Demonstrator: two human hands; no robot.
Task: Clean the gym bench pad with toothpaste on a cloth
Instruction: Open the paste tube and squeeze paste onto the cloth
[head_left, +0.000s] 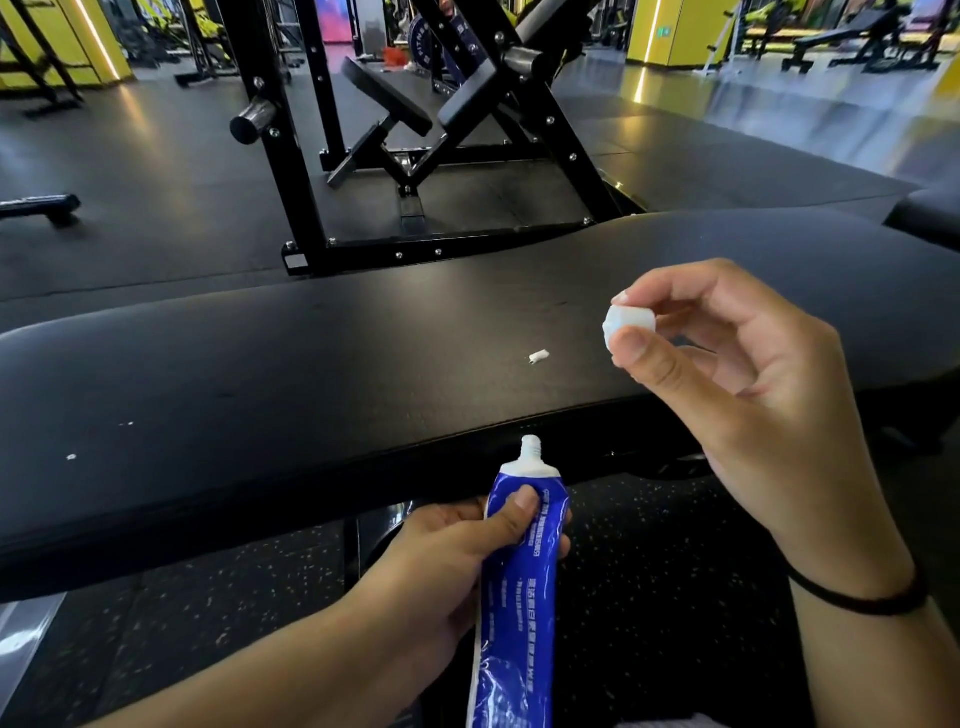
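The black pad (311, 364) lay across the view in front of us, from the left edge to the right one. On it, right of the middle, sat a small white dab of toothpaste (538, 356), and near its left end we saw a few tiny white specks (71, 457).

Just below the near edge of the pad we held the blue tube (519, 571) in our left hand (441, 561). The fingers were curled round its upper part and the thumb pressed on the front, so they were clamped on the tube. The tube stood almost upright. Its white nozzle (531, 449) was uncovered and pointed up at the edge of the pad.

Our right hand (737, 384) was raised over the right part of the pad, apart from the tube. Its thumb and forefinger pinched the white cap (628, 325), and the other fingers were bent loosely behind. A dark band (857, 600) went round the right wrist.

Behind the pad stood a black machine frame (415, 156) on the dark floor (156, 182).
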